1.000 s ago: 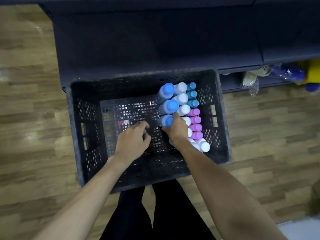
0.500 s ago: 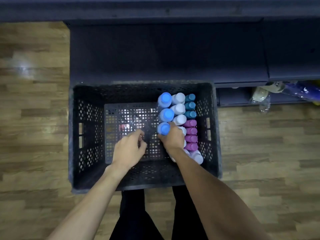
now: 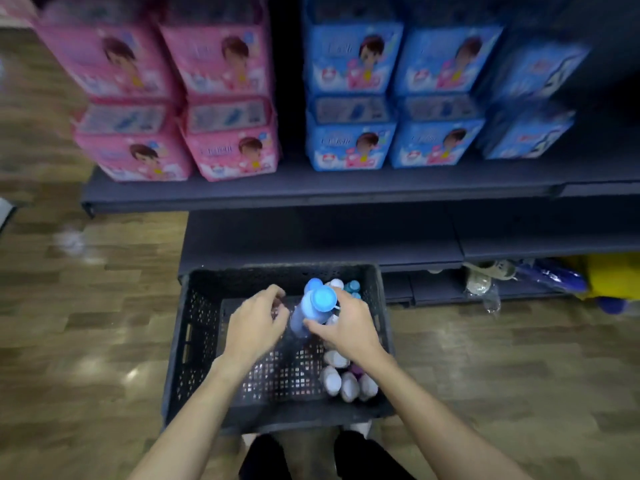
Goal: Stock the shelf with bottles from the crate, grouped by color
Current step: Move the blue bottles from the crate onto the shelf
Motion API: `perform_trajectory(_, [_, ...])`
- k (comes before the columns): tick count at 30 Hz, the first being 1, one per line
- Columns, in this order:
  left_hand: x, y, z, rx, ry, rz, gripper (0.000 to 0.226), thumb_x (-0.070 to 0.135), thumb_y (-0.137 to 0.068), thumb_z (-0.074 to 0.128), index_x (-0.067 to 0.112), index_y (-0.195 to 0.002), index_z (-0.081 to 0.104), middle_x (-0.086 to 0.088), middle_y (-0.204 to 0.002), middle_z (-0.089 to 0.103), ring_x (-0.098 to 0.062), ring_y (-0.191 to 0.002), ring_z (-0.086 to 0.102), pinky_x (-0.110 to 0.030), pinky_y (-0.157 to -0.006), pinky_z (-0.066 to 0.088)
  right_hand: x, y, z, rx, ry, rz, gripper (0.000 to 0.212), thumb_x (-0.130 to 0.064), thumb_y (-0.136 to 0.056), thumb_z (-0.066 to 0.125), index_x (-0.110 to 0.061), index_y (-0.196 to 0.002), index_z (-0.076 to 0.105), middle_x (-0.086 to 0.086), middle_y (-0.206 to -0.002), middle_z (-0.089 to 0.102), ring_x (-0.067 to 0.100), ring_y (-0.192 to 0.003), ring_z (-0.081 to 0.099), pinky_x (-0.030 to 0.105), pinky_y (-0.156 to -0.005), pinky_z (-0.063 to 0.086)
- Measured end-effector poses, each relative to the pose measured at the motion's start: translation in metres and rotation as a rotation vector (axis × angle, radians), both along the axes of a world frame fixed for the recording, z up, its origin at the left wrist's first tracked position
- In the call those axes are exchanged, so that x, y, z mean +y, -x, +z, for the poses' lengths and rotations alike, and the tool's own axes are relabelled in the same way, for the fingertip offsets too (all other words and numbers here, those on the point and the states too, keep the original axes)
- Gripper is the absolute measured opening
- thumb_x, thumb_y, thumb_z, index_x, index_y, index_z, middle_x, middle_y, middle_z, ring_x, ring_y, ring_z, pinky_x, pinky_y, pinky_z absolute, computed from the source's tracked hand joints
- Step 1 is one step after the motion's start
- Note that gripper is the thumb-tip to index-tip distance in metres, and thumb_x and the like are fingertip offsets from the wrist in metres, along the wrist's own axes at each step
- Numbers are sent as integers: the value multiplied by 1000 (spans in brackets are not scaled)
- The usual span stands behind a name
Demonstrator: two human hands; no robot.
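Above the crate (image 3: 194, 341), a blue-capped bottle (image 3: 313, 311) is held tilted, cap toward the camera, clear of the crate floor. Half a second earlier it stood upright among the others at the crate's right side. The right hand (image 3: 346, 327) grips it, thumb across the body and fingers curled behind the neck. The left hand (image 3: 256, 323) hovers just beside the bottle with fingers loosely curled and holds nothing; whether it touches the bottle cannot be told through the blur. Another blue cap (image 3: 313, 284), a white cap (image 3: 336, 283) and teal caps (image 3: 353, 287) show behind the lifted bottle. White-capped bottles (image 3: 341, 381) lie near the right front corner. The view has swung upward since the earlier frame: the crate now sits low in the picture on a wooden floor (image 3: 86, 341). The dark shelf (image 3: 311, 188) now appears above it, carrying pink packs (image 3: 180, 98) on the left and blue packs (image 3: 398, 98) on the right. A lower shelf level (image 3: 322, 233) lies directly behind the crate.
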State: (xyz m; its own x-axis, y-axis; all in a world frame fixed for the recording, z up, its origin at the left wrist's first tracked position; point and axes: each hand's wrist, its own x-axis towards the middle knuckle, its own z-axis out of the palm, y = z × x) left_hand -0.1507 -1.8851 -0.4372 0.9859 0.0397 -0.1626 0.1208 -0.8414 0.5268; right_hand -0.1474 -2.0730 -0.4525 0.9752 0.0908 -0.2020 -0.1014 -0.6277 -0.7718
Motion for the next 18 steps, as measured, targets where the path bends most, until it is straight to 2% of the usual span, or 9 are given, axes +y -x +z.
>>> perform_trajectory(3, [-1,-11,34,-107,0,-5,21,24,-87,59,24,-108,62,10,-96,69,-17,-90,65,-33,-74,50,0,-9,44,-139,-20,2,52,-45,-73,77,-25,-119,63,-13,-108,67,6,-99,61,27,-88,49])
perform_trajectory(9, [4,-40,102,-294,-17,-43,19,25,-88,59,25,-107,62,8,-95,70,-19,-88,65,-33,-70,48,-2,-36,125,-397,43,49,55,-53,-79,72,-26,-125,60,-15,-115,67,7,-102,61,24,-87,48])
perform_trajectory(11, [5,-50,125,-344,-4,-52,19,25,-88,59,25,-107,62,9,-94,70,-18,-88,65,-33,-71,48,-1,-46,148,-450,53,55,53,-54,-81,72,-25,-123,61,-14,-109,68,7,-96,61,23,-83,47])
perform_trajectory(16, [13,-71,182,-495,18,-87,23,24,-88,60,27,-110,63,12,-98,70,-12,-90,65,-30,-78,50,1,-72,213,-563,56,72,45,-59,-82,67,-25,-110,61,-10,-88,66,8,-78,59,34,-74,51])
perform_trajectory(18, [16,-76,206,-562,24,-103,21,22,-88,60,24,-109,63,12,-98,71,-10,-89,66,-32,-77,52,2,-80,241,-595,33,87,48,-63,-81,64,-25,-110,58,-5,-87,68,12,-76,62,38,-73,53])
